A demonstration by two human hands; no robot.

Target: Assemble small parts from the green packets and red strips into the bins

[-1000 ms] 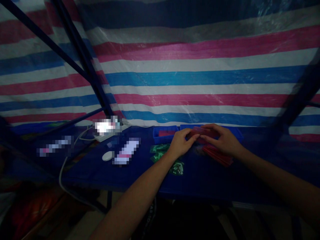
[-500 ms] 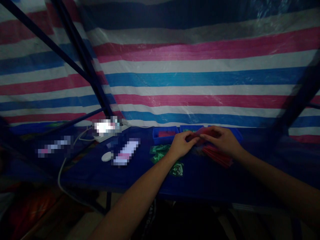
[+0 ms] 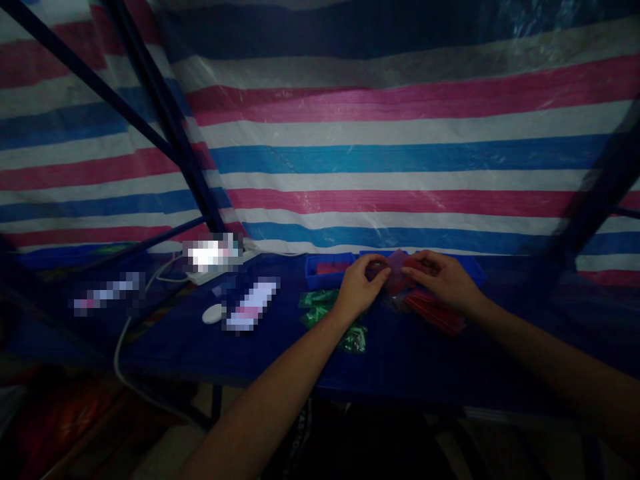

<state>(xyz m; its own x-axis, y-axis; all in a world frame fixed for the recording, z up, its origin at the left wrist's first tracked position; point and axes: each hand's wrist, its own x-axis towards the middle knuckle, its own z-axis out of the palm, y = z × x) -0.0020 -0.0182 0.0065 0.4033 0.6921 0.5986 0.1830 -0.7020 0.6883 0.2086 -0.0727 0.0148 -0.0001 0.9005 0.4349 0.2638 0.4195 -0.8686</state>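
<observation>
A thin, see-through pinkish piece, like a small plastic bag (image 3: pixel 399 262), stands between my two hands above the blue table. My left hand (image 3: pixel 363 283) is closed, its thumb and index finger pinching near the left edge of the piece. Opposite it, my right hand (image 3: pixel 440 273) is closed on a flat red packet (image 3: pixel 417 267), partly hidden by the fingers. Below my right hand lies a fanned stack of red packets (image 3: pixel 437 312). Several shiny green packets (image 3: pixel 317 299) lie beside and under my left forearm. Dim light and blur hide the exact kind of these pieces.
Blue trays stand along the back, one tray (image 3: pixel 309 275) with red pieces inside. On the left of the blue table (image 3: pixel 400 367) are a blurred-out phone-like object (image 3: pixel 253 303), a white round object (image 3: pixel 214 314) and a white cable (image 3: pixel 120 347). Striped sheeting (image 3: pixel 400 160) hangs behind.
My hands have moved slightly apart, and the pinkish see-through piece now shows upright between them. The red packet has shifted toward my right fingers. The table items have stayed put.
</observation>
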